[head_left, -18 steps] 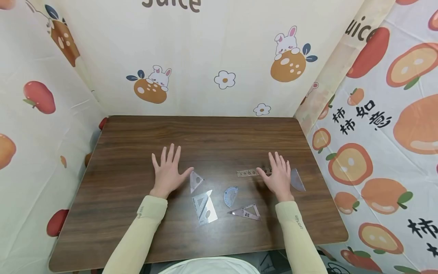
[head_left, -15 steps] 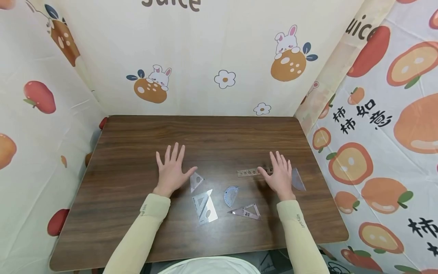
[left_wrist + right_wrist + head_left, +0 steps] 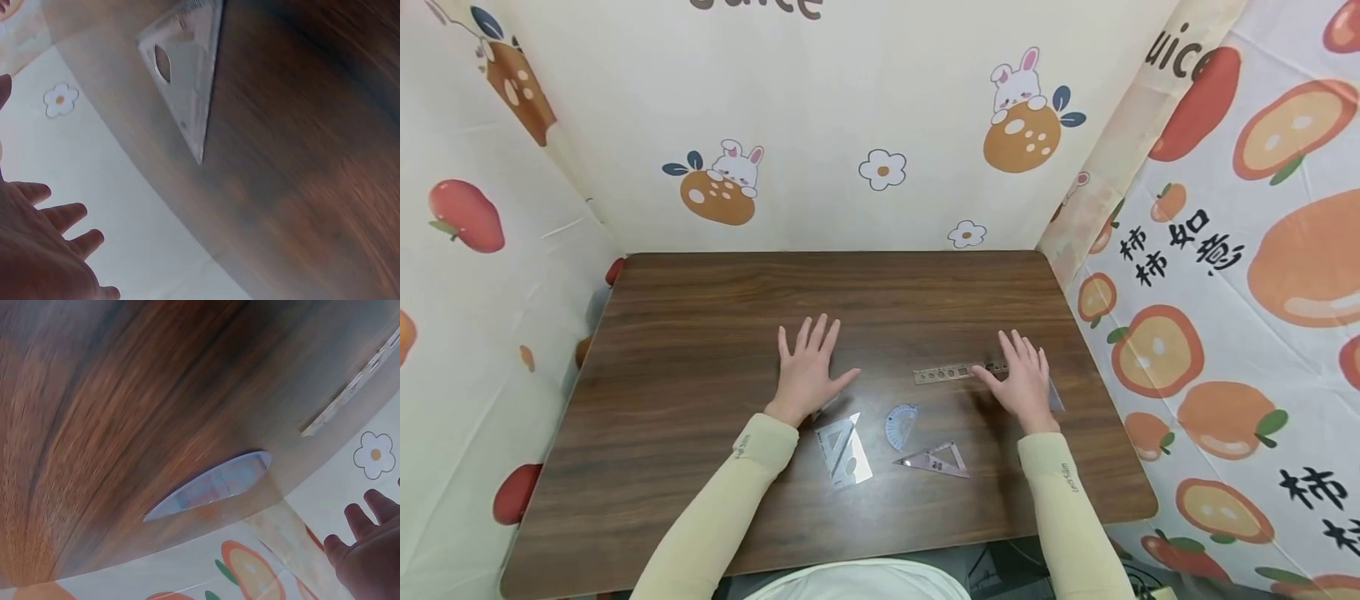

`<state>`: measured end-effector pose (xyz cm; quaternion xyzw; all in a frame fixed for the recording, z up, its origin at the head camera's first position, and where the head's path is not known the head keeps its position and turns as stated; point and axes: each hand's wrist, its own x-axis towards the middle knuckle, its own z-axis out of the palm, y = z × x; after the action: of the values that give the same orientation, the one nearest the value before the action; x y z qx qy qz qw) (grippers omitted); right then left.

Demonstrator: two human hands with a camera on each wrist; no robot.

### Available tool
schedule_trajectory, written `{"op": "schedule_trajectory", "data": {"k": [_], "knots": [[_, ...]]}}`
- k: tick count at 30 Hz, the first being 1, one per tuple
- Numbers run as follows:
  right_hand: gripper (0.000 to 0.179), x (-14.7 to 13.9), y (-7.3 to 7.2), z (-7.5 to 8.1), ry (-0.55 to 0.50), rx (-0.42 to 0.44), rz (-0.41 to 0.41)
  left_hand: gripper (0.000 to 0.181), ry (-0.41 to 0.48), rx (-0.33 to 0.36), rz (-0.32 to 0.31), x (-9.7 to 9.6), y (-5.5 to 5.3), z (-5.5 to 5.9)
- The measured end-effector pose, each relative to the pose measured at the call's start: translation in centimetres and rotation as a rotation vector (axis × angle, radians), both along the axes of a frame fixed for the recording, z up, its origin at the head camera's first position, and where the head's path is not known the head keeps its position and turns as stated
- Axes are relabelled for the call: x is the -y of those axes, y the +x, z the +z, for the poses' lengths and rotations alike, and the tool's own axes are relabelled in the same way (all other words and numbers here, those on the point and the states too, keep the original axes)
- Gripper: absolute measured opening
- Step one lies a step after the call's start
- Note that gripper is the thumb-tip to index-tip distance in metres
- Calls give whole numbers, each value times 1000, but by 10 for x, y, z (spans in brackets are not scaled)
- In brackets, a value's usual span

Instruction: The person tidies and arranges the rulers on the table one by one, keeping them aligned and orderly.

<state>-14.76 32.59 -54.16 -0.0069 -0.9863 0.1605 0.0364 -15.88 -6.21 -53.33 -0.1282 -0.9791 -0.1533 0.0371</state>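
My left hand (image 3: 808,373), fingers spread, hovers over a small clear set square, mostly covered in the head view; the left wrist view shows this set square (image 3: 194,69) lying on the table. My right hand (image 3: 1021,383) is held with fingers extended above the right end of a straight ruler (image 3: 943,373). Beside that hand lies a purplish protractor (image 3: 215,487), partly hidden in the head view. Between the hands are a blue protractor (image 3: 898,427), a purplish set square (image 3: 936,460) and a clear plastic drawing template (image 3: 844,452) with a triangular cutout. Neither hand holds anything.
The brown wood-grain table (image 3: 700,308) has rounded corners and meets a cream printed curtain (image 3: 820,100) at the back. A fruit-printed cloth (image 3: 1210,333) hangs along the right side. Near the front edge shows a white rounded surface (image 3: 865,579).
My left hand has moved right, now covering most of the small set square. The right hand has shifted slightly right over the ruler. The head view has turned a little right.
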Motion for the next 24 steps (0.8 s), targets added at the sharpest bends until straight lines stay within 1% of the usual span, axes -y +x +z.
{"op": "schedule_trajectory", "data": {"k": [6, 12, 16, 20, 21, 24], "knots": [[94, -14, -3, -1, 1, -1, -1, 92, -14, 17, -35, -21, -2, -6], [95, -21, -6, -3, 11, 30, 10, 89, -13, 70, -70, -38, 0, -14], [96, -26, -9, -4, 20, 50, 22, 85, -13, 91, -90, -50, -2, -17], [94, -30, -12, -5, 7, 83, 32, 83, 24, 126, -104, -65, -4, -23], [94, -32, -13, -6, 5, 92, 34, 82, 43, 138, -110, -68, -5, -24], [93, -34, -15, -9, -2, 124, 42, 82, 62, 161, -128, -79, -7, -27]]}}
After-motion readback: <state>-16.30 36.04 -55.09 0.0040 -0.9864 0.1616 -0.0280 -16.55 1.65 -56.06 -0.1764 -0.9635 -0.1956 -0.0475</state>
